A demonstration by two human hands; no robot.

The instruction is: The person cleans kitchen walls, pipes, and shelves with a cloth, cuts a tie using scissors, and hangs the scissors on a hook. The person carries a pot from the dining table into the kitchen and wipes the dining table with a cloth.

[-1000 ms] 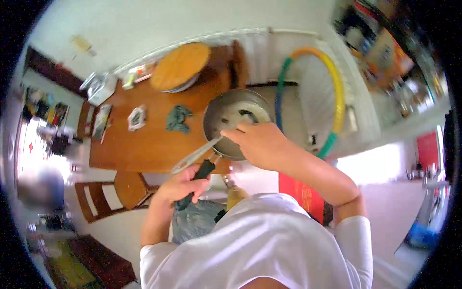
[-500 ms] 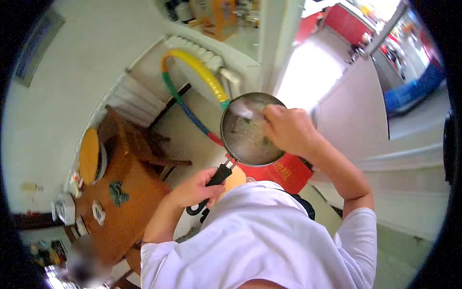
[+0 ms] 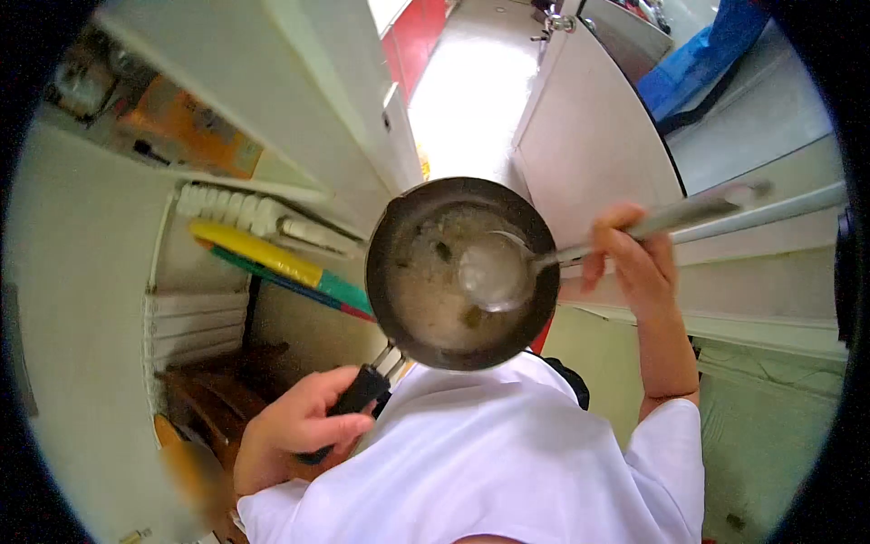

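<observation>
My left hand (image 3: 304, 419) is wrapped round the black handle of a dark, round pan (image 3: 384, 304), held out in front of my white shirt. Cloudy liquid (image 3: 426, 308) with a few dark green bits covers the bottom of the pan. Over the pan's right side lies the bowl of a ladle (image 3: 497, 274), apparently dipped in the liquid. Its long handle crosses the right rim into my right hand (image 3: 642, 267), whose fingers close round it, slightly blurred. The ladle's far end sticks out beyond that hand.
Ahead is a bright doorway (image 3: 471, 100) with a white door (image 3: 603, 118) standing on its right. To the left are a radiator (image 3: 236, 213), a multicoloured hoop (image 3: 258, 254) and brown wooden furniture (image 3: 213, 385). Something blue (image 3: 702, 68) shows at upper right.
My view has turned right, so the doorway is now straight ahead and the table is mostly out of view. The right hand has moved right from over the pan, and the ladle shows clearly.
</observation>
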